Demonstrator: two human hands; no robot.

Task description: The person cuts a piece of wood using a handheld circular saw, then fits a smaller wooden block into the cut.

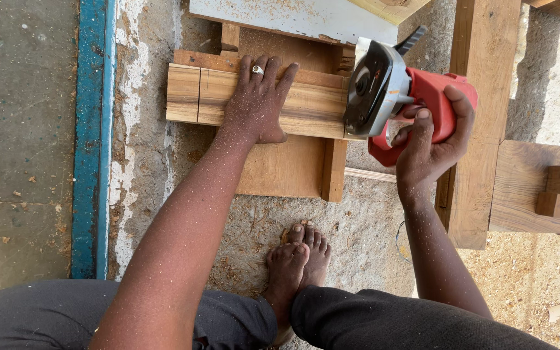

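left hand (257,97) lies flat, pinning plank (254,100) on board (280,168); right hand (432,133) grips saw (390,91) at plank's right end. press firmly, fingers clear of blade.

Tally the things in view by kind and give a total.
Hands: 2, left hand flat on the striped wooden plank, right hand gripping the red power tool
Power tools: 1
Striped planks: 1
Rings: 1, ring on the left hand
Bare feet: 2, feet
Total: 7
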